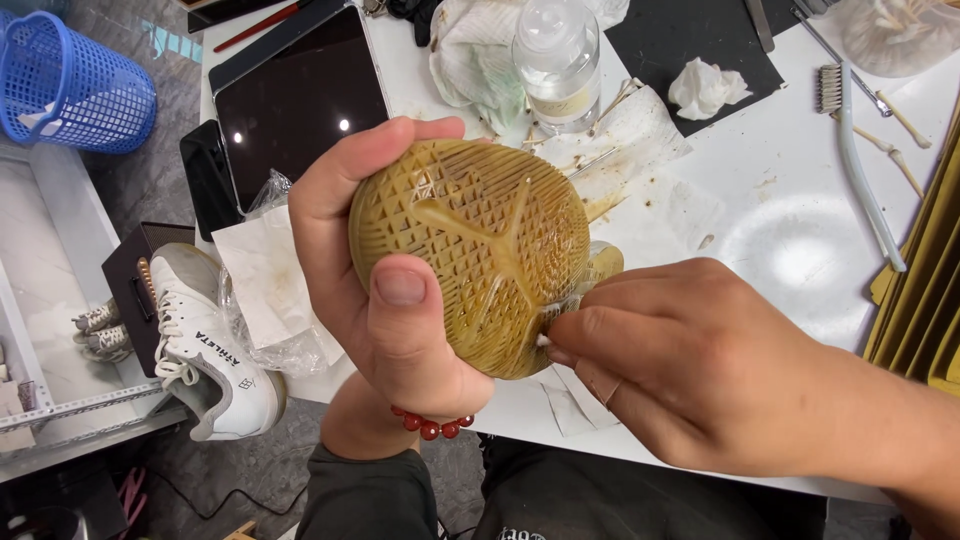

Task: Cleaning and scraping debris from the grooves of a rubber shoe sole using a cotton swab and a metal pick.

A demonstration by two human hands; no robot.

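Both hands (pixel 400 290) (pixel 690 360) grip yellowed sole (pixel 470 240), perhaps wiping.

A white table (pixel 800 250) is seen from above, stained brown in places and brightly lit, with a glare spot on its surface. A grey stone-patterned floor (pixel 130 190) is shown to the left. A blue plastic basket (pixel 70 85) is set on the floor at the upper left, and a white metal shelf (pixel 60 300) is placed beside the table.
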